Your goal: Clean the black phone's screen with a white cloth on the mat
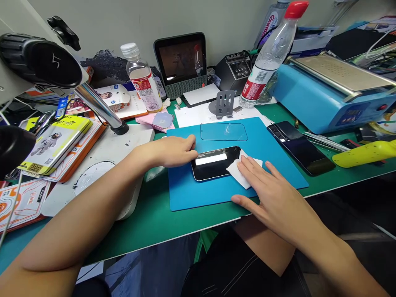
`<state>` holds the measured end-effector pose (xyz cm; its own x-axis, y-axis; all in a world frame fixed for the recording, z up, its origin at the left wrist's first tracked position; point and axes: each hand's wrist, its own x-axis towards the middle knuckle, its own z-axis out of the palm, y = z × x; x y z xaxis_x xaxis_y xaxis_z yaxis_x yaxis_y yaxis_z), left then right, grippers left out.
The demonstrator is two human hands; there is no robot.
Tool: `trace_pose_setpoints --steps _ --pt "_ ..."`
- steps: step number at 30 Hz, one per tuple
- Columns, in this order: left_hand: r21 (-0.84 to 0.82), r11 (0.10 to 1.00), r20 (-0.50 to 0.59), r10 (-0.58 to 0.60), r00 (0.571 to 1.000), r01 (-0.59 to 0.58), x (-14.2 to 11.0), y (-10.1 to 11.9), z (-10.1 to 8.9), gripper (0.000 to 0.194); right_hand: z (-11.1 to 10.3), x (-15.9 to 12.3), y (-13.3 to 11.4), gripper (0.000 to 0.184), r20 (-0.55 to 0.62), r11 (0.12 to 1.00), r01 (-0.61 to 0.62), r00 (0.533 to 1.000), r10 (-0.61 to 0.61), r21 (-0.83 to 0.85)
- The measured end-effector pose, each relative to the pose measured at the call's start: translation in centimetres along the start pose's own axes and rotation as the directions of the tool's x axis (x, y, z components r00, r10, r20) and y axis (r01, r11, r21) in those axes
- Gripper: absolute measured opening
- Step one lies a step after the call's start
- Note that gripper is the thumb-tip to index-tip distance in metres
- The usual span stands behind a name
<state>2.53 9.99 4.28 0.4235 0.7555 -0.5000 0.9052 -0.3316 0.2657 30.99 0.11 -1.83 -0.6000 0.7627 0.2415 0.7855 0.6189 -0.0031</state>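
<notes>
A black smartphone (213,164) lies screen up on the blue work mat (185,198), its glass reflecting a bright strip of light. My left hand (176,152) has its fingers curled in, with thumb and forefinger at the phone's upper left corner, steadying it. Under the fingertips of my right hand (269,185) a folded white wipe (239,175) is pressed against the phone's right end. The right thumb sticks out to the side over the mat. Just behind the phone, a clear screen protector with a black border (224,132) rests on the mat.
Right of the mat lies another dark phone (301,148), near a yellow-green tool handle (365,153) and a blue heating-plate machine (334,90). Behind stand a red-capped bottle (262,70), a white-capped bottle (144,82) and a smart display (181,62). A microscope stand (102,107) and boxes (55,144) occupy the left.
</notes>
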Motion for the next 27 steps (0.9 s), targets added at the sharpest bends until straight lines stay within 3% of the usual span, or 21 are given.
trace_pose_setpoints --steps 10,20,23,27 --pt "0.020 1.000 0.010 0.003 1.000 -0.003 0.0 0.1 -0.1 0.028 -0.1 -1.4 -0.6 0.074 0.037 0.998 -0.048 0.998 0.046 0.044" --pt "0.045 0.999 0.029 -0.010 1.000 0.008 0.0 0.4 -0.2 0.028 0.4 3.5 -0.1 0.087 0.130 0.990 -0.133 0.983 0.127 0.039" --pt "0.041 0.999 0.023 -0.006 1.000 0.005 0.0 0.5 -0.3 0.028 0.7 4.9 -1.2 0.089 0.109 0.990 -0.142 0.984 0.141 0.000" --pt "0.033 0.999 0.005 -0.009 1.000 0.009 0.0 0.4 -0.2 0.032 1.1 6.5 -4.7 0.095 0.084 0.993 -0.113 0.990 0.111 0.022"
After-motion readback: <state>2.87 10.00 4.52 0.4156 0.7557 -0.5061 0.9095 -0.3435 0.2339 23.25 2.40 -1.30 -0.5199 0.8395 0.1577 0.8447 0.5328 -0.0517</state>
